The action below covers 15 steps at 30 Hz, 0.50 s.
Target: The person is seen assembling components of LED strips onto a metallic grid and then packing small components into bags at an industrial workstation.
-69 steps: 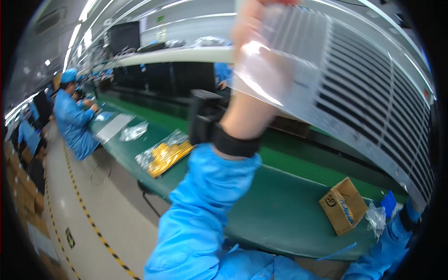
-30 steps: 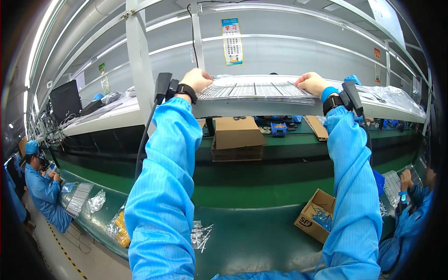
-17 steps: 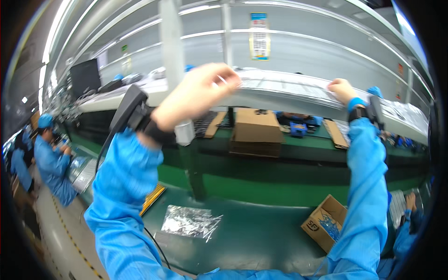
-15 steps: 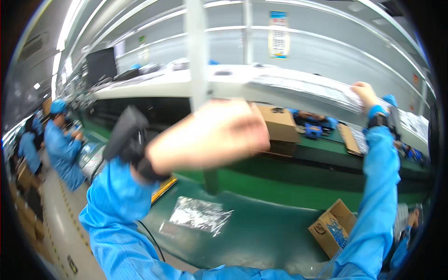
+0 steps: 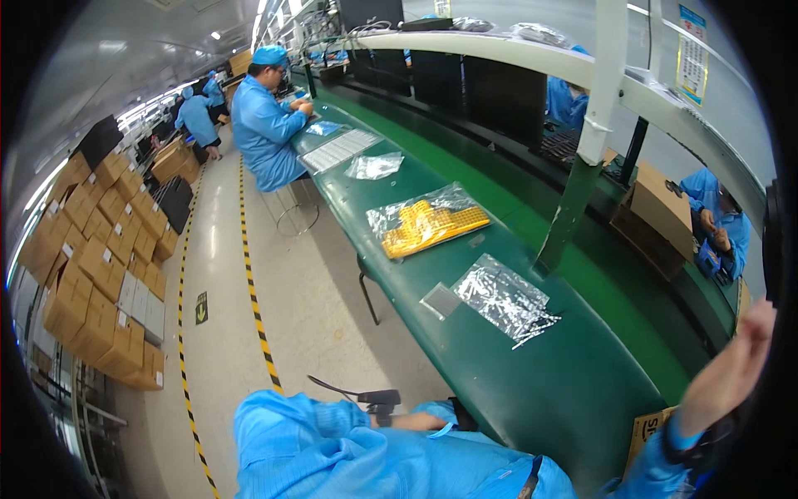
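while the right hand point(image 5: 736, 358) rises, its fingers point(image 5: 761, 320) stay empty.

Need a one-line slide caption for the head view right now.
Right hand raised empty at the frame edge, left hand low by the lap, beside a green workbench holding a clear bag of small parts.

Right hand point(image 5: 748, 341) fingertips cut off; left hand hidden behind sleeve point(image 5: 349, 441).

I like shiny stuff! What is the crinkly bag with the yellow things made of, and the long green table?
The bag with yellow parts looks like thin clear plastic film: it wrinkles, glints, and shows its contents. The green table seems topped with a smooth matte mat, maybe rubber or vinyl; it gives only soft reflections.
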{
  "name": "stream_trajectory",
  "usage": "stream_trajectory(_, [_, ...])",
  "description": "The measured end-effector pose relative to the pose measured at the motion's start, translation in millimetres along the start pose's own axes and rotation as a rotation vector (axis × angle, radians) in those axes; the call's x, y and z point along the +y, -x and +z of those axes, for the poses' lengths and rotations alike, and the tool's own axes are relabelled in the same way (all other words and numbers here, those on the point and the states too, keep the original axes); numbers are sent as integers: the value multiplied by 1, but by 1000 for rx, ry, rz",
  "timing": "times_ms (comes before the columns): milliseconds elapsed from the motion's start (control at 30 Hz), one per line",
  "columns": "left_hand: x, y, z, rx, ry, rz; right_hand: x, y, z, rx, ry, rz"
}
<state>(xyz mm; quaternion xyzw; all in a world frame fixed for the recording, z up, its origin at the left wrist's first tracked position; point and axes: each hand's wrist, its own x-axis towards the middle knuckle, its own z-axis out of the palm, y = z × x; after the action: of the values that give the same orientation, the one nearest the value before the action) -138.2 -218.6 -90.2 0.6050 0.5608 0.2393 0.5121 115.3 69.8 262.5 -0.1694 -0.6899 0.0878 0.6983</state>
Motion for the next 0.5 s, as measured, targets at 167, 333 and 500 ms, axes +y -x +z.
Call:
stream_trajectory(167, [4, -17, -5, -124, -757, 182, -75, 87, 58, -578, -208, 228])
stream_trajectory(333, [1, -24, 1, 283, -1098, 463, -76, 140, 60, -738, -239, 329])
stream_trajectory(500, [-25, -53, 30, 350, -1088, 295, -71, 173, 61, -828, -261, 420])
